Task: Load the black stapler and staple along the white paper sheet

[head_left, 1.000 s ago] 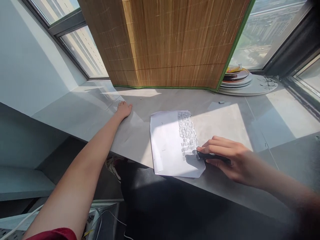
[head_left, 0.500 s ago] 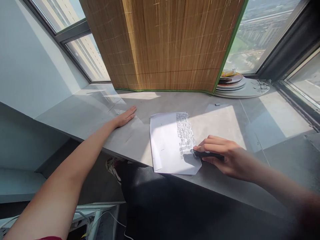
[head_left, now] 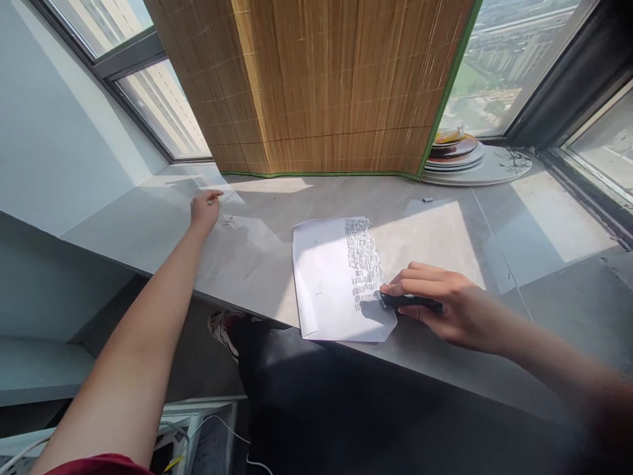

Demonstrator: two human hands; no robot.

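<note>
A white sheet of paper [head_left: 326, 284] lies on the grey window ledge [head_left: 519, 264], with rows of small grey marks down its right part. My right hand [head_left: 440, 303] rests at the sheet's right edge, fingers wrapped round a black tool [head_left: 410, 302] whose tip touches the paper. My left hand [head_left: 205, 208] is stretched far out to the left on the ledge, its fingertips pinched together on something tiny I cannot make out, beside a few small specks [head_left: 228, 220].
A bamboo blind [head_left: 326, 86] with a green edge hangs behind the ledge. A stack of plates [head_left: 457, 155] sits on a round white tray [head_left: 504, 168] at the back right. Window frames run along the right. Below the ledge are a shoe [head_left: 220, 324] and cables.
My left hand slid left and farther back along the ledge and went from lying flat to a pinch. My right hand with the black tool stayed at the paper's right edge.
</note>
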